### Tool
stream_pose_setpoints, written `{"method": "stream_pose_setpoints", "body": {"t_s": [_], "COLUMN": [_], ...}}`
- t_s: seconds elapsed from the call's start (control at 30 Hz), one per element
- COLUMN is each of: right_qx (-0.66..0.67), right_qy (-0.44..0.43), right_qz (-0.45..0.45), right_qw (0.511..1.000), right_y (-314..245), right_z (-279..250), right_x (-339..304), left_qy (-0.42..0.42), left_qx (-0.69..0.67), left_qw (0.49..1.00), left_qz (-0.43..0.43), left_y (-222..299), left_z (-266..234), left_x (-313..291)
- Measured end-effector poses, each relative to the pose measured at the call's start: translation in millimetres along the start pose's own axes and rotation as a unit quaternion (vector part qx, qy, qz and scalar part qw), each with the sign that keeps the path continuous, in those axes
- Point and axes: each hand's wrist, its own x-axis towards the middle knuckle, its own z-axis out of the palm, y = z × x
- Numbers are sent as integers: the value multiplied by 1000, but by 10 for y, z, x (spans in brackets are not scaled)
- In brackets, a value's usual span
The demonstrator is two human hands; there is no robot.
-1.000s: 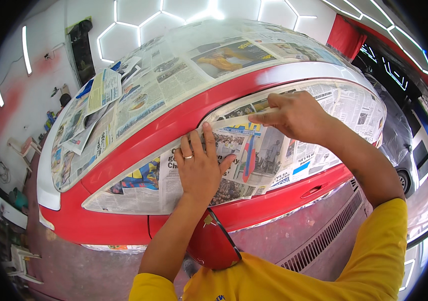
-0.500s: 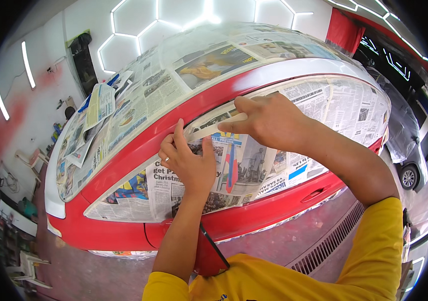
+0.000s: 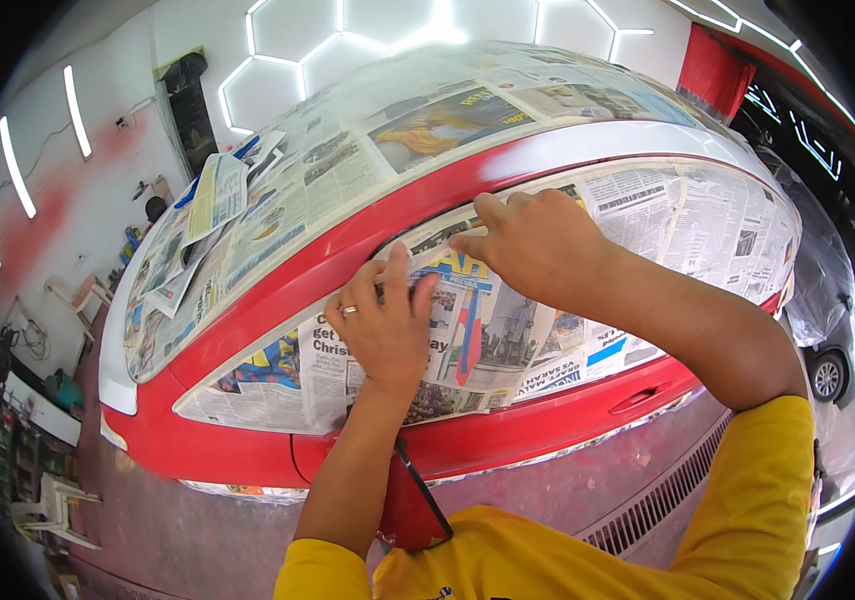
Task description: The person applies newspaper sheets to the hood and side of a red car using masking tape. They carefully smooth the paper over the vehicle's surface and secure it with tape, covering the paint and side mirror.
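Observation:
Sheets of newspaper (image 3: 499, 325) cover the side windows of a car whose frame (image 3: 297, 268) is red toward the front. My left hand (image 3: 384, 325) lies against the paper by the window's upper edge, fingers spread and thumb apart, a ring on one finger. Just to its right my right hand (image 3: 537, 245) is closed, thumb and forefinger pinched at the end of a pale strip of masking tape (image 3: 428, 252). The strip runs between both hands along the paper's top border; part of it is hidden by my fingers.
Newspaper also masks the windshield (image 3: 337, 165), with loose sheets (image 3: 212, 205) at its left. A red side mirror (image 3: 414, 505) juts out close to my body. A floor grate (image 3: 647, 500) lies below the door. Another car (image 3: 827, 370) stands at right, a white chair (image 3: 57, 510) at left.
My right hand has come lower against the window edge, and the tape strip between my hands lies closer to the paper. My left hand has shifted slightly. The whole view has turned a little.

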Motion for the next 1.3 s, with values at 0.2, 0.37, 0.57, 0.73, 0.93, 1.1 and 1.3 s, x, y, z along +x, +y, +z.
{"method": "stream_pose_setpoints", "body": {"t_s": [0.2, 0.37, 0.57, 0.73, 0.93, 1.1, 1.3], "right_qx": [21, 27, 27, 28, 30, 47, 59], "right_qy": [-55, -65, -50, -48, -53, -56, -57], "right_qz": [11, 8, 16, 22, 29, 28, 28], "right_qw": [998, 997, 998, 998, 998, 997, 996], "right_y": [-22, -13, -63, -55, -78, -71, -48], "right_z": [-73, -124, -87, -103, -97, -82, -61], "right_x": [73, 104, 100, 74, 69, 77, 83], "left_qy": [-119, -151, -125, -88, -95, -101, -127], "left_qx": [-5, -22, -88, -131, -137, -149, -145], "left_qw": [993, 988, 987, 987, 985, 983, 981], "left_qz": [10, 26, 44, 25, 41, 27, 36], "left_y": [518, 457, 292, 46, -80, -62, 23], "left_z": [-36, -87, -196, -398, -334, -274, -337], "left_x": [-215, -207, -124, -168, -175, -61, -170]}}
